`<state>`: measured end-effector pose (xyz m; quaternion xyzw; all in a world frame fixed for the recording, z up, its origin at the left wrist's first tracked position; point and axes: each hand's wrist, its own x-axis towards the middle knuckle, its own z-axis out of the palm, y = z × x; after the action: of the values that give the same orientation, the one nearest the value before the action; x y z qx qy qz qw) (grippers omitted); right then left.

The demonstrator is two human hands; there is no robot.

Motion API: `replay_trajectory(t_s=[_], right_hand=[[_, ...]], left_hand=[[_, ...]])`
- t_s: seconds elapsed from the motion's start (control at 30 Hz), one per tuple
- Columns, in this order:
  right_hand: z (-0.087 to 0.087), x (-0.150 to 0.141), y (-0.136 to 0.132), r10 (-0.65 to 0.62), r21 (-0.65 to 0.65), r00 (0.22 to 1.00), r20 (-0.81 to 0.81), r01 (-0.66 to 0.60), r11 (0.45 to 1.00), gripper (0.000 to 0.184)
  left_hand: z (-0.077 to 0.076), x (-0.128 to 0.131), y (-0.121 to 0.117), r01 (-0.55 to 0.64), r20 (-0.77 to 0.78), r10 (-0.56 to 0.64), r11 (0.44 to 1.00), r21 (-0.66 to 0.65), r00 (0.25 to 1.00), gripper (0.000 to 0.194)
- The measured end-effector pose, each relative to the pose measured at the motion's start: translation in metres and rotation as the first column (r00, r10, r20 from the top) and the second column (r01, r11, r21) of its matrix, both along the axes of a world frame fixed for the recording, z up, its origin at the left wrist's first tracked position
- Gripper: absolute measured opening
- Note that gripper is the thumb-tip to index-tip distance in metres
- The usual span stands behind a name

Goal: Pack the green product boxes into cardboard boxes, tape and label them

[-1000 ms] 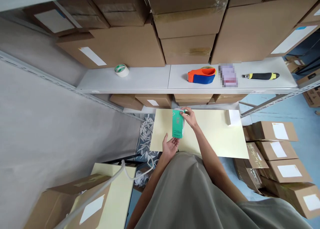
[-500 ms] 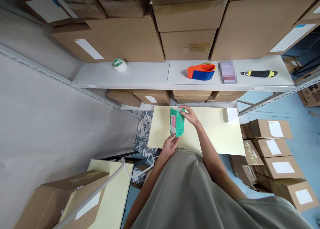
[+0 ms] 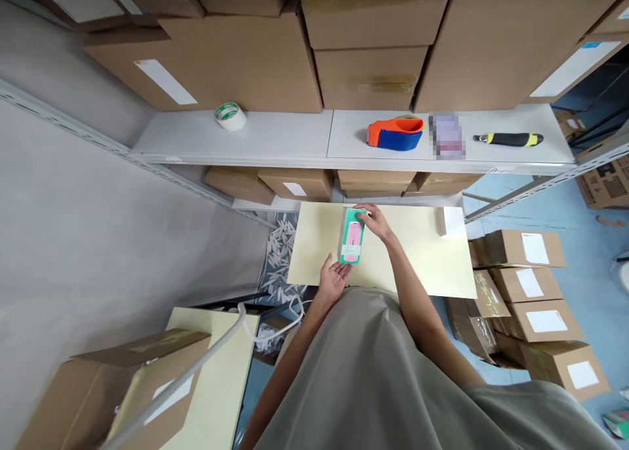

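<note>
A small green box (image 3: 352, 237) with a pink item pictured on its front is held upright over the pale yellow tabletop (image 3: 417, 260). My right hand (image 3: 374, 222) grips its upper end, with the thumb on the front face. Below it, my left hand (image 3: 335, 278) is open, palm up, thumb spread out and fingertips close to the box's lower end. Whether those fingertips touch the box I cannot tell. A plain white box (image 3: 452, 221) stands at the tabletop's right end.
On the grey shelf (image 3: 280, 139) lie a tape roll (image 3: 230, 116), an orange and blue tape dispenser (image 3: 396, 134) and a utility knife (image 3: 508, 139). Stacked cartons (image 3: 540, 286) stand on the floor at right. A carton (image 3: 98, 397) and a white bent tube (image 3: 216, 358) are at lower left.
The green box has turned so its pink-pictured face now points at me. My left hand has let go of its lower end and opened palm up. My right hand keeps its hold.
</note>
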<state>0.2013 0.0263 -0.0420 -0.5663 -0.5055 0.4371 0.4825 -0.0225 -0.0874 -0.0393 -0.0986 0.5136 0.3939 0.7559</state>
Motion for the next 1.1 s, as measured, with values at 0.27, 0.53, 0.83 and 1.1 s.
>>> replay_trajectory(t_s=[0.27, 0.53, 0.83, 1.1], right_hand=[[0.000, -0.001, 0.001, 0.029, 0.025, 1.000, 0.006, -0.029, 0.999, 0.026], [0.007, -0.006, -0.008, -0.095, 0.005, 0.995, -0.022, 0.096, 0.995, 0.038], [0.020, 0.002, -0.018, -0.084, 0.009, 0.979, -0.183, 0.087, 0.996, 0.026], [0.031, -0.003, -0.018, -0.009, -0.026, 0.998, -0.055, 0.007, 1.000, 0.042]], left_hand=[[-0.011, 0.005, -0.009, 0.087, -0.153, -0.069, 0.990, 0.109, 0.986, 0.015], [-0.011, 0.004, -0.009, 0.065, -0.255, -0.018, 0.982, 0.177, 0.967, 0.013], [0.002, 0.007, -0.007, 0.162, -0.143, -0.146, 0.981, 0.105, 0.979, 0.018], [-0.002, 0.016, -0.012, 0.153, -0.284, -0.092, 0.967, 0.203, 0.954, 0.020]])
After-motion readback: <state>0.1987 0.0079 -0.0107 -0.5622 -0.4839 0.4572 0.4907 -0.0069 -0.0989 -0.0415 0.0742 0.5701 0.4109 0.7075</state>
